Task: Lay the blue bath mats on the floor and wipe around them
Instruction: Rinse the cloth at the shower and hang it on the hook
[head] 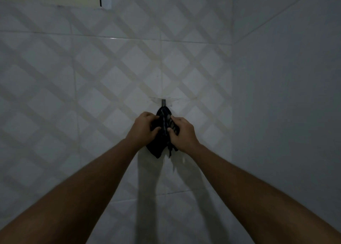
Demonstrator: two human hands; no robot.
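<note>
Black cloth, with a paler stripe down its middle, hangs from a small metal hook on the tiled wall, and I have both hands on it. My left hand grips the cloth's left side, fingers curled round the bunched fabric. My right hand pinches the right side, thumb and fingers closed on the folds. The hands sit close together just below the hook, and the cloth's loose tail dangles under them.

I see no blue bath mats in this view. The camera faces the wall and the floor is out of frame, so I cannot say where they lie or whether they are down.

My guess is that this is the wiping cloth being handled at its hook, though I cannot tell whether it is coming off or going on.

The weak point looks like the hook's mount, a clear sticky pad on the tile. A hard downward tug could peel it away. Pulling the cloth straight outward instead of lifting it over the tip could snag or tear the fabric, and the ragged strands at its lower edge look ready to catch. The light is dim, so I could misjudge where the fabric loops over the hook. If both grips loosen together, the cloth falls out of my sight.
</note>
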